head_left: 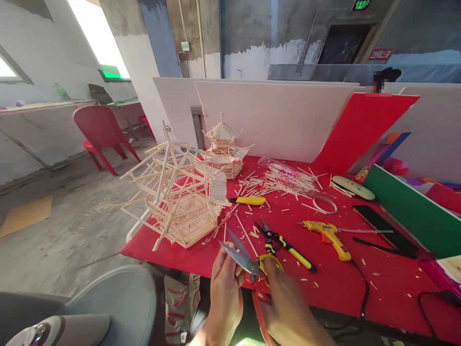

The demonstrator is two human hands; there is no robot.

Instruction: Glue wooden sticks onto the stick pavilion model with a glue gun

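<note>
My right hand (pixel 286 307) grips the handles of a pair of snips (pixel 245 259) whose grey blades stand apart and point left and up. My left hand (pixel 225 288) is beside the blades, its fingers pinched near a blade tip on something too thin to make out. Both hands hover over the near edge of the red table (pixel 334 283). A large stick-built model (pixel 180 197) lies tilted on the table's left part.
A smaller stick pagoda (pixel 225 149) stands behind it. On the table lie a yellow utility knife (pixel 248 201), black-yellow pliers (pixel 288 245), a yellow glue gun (pixel 329 235), loose sticks (pixel 284 182), a wire coil (pixel 325 204) and a black phone (pixel 385 229). A red chair (pixel 103 134) stands at left.
</note>
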